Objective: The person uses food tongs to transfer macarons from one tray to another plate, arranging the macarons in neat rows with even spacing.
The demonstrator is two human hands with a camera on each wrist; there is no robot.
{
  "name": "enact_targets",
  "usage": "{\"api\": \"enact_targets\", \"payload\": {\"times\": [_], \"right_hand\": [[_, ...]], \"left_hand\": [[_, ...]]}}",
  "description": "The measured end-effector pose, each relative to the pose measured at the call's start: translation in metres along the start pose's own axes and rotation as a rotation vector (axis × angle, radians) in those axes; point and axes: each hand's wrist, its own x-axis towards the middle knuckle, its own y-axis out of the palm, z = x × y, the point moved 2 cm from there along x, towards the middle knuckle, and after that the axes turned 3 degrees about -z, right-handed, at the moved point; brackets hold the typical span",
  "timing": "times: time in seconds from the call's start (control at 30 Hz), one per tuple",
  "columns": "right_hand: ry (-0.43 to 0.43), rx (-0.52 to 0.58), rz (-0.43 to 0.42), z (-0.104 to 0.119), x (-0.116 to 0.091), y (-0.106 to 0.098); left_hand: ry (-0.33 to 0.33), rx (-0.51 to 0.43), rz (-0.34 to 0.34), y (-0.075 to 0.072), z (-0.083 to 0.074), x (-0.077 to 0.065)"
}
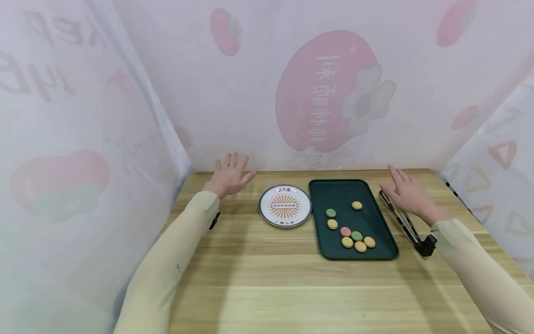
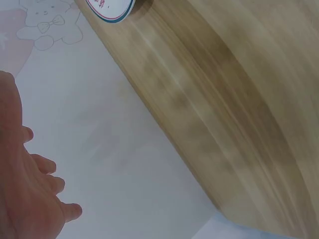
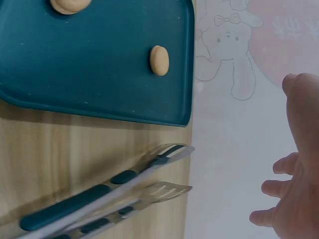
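My left hand is held with fingers spread over the table's far left corner, holding nothing; in the left wrist view the same hand shows against the white cloth. Right of it lies a round white plate with a sunburst pattern. Beside the plate is a dark green tray with several macarons: yellow ones, green ones and a pink one. My right hand, fingers extended and nothing held, is above metal tongs, which lie right of the tray with slotted ends pointing away.
The wooden table ends at a printed white cloth hung behind it. More cloth hangs along the left side and the right side. A lone yellow macaron sits near the tray's far end.
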Motion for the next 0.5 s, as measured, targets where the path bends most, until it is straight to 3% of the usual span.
{"api": "enact_targets", "payload": {"times": [0.2, 0.5], "right_hand": [[-0.028, 0.072, -0.053, -0.008, -0.014, 0.007], [0.04, 0.097, -0.048, -0.02, -0.036, 0.013]], "left_hand": [[0.023, -0.006, 0.013, 0.007, -0.008, -0.002], [0.046, -0.029, 0.068, 0.03, -0.021, -0.004]]}}
